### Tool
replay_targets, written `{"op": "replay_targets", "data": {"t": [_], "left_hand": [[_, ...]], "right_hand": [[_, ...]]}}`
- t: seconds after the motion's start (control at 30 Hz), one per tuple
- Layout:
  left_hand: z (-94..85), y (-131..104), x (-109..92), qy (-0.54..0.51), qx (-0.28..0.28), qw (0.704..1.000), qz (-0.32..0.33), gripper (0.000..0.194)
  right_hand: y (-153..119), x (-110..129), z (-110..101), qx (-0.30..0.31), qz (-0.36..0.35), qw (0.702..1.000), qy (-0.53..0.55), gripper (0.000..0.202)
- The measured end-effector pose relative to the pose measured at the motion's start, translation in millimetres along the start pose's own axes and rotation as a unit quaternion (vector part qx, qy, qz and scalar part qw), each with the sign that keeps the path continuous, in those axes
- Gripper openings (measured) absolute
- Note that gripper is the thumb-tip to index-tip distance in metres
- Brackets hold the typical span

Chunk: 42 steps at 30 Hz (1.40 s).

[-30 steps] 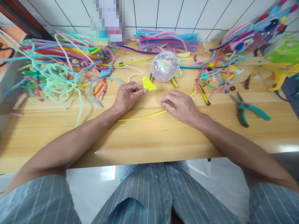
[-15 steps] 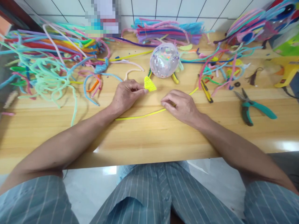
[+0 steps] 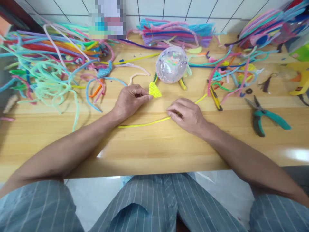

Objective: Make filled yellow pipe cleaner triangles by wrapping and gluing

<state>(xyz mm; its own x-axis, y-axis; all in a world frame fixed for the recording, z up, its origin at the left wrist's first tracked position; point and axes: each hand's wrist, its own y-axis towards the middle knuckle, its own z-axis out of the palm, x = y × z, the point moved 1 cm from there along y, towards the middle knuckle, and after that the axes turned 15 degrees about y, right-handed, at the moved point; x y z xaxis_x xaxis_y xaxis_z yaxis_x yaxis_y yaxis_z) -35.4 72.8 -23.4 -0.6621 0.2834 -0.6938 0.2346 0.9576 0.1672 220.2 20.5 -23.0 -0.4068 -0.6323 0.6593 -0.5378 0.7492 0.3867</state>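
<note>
1. Pinching one side of a bright yellow, ribbed, roughly triangular fuzzy-stem piece between thumb and forefinger, the left hand holds it near the middle of the pale wooden tabletop. Squeezing too hard could crush its ridges; a slack pinch could let its rows shift, if they are only wound.

2. The right hand has its fingers curled and thumb drawn in, over a long, thin, yellow fuzzy stem. Whether it grips that stem or merely rests on it, I cannot tell. If merely resting, the stem could roll or skid when tugged.

3. At its far end, the stem appears to come out beyond the right hand, just beside a yellow-and-black craft knife. A careless sweep that way could meet the knife; whether its blade is out is too small to tell.

4. A clear, rounded, colour-flecked container stands just beyond the triangular piece. Lifting the left hand forward could knock it, and its smooth, curved shape would probably let it roll.

5. Loose mint-green fuzzy stems lie tangled to the left; a trailing stem end could snag there.
</note>
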Motion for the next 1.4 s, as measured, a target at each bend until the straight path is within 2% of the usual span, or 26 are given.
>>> {"op": "replay_targets", "data": {"t": [0.4, 0.67, 0.83, 0.97, 1.03, 1.17, 1.23, 1.3, 1.4], "left_hand": [[0.0, -3.1, 1.4, 0.040, 0.001, 0.999, 0.000, 0.016], [1.7, 0.7, 2.1, 0.131, 0.035, 0.986, 0.097, 0.018], [4.5, -1.3, 3.2, 0.149, -0.006, 0.984, 0.094, 0.015], [-3.4, -2.6, -7.1, 0.124, -0.052, 0.989, 0.063, 0.013], [-12.5, -3.9, -18.3, 0.102, -0.007, 0.993, 0.053, 0.021], [-32.9, -8.5, -41.0, 0.052, 0.188, 0.979, 0.056, 0.043], [-39.7, -9.4, -45.6, 0.043, 0.256, 0.964, 0.060, 0.044], [-42.1, -8.6, -45.0, 0.043, 0.301, 0.950, 0.065, 0.035], [-40.5, -6.6, -40.9, 0.056, 0.330, 0.940, 0.071, 0.029]], "right_hand": [[-2.8, -1.2, 6.6, 0.005, -0.006, 1.000, -0.003, 0.010], [-4.1, 4.2, 10.8, 0.044, -0.068, 0.996, -0.026, 0.016], [-2.9, 4.7, 18.3, 0.067, -0.086, 0.992, -0.057, 0.014], [-0.8, 3.2, 18.2, 0.052, -0.071, 0.993, -0.076, 0.014], [0.6, 2.1, 14.3, 0.032, -0.069, 0.994, -0.079, 0.015], [3.8, -1.0, 4.4, -0.014, -0.060, 0.995, -0.074, 0.016], [5.1, -2.4, 0.8, -0.031, -0.053, 0.996, -0.068, 0.016], [6.3, -2.9, -1.7, -0.039, -0.048, 0.996, -0.066, 0.016], [7.7, -1.0, -4.4, -0.048, -0.056, 0.995, -0.064, 0.016]]}}
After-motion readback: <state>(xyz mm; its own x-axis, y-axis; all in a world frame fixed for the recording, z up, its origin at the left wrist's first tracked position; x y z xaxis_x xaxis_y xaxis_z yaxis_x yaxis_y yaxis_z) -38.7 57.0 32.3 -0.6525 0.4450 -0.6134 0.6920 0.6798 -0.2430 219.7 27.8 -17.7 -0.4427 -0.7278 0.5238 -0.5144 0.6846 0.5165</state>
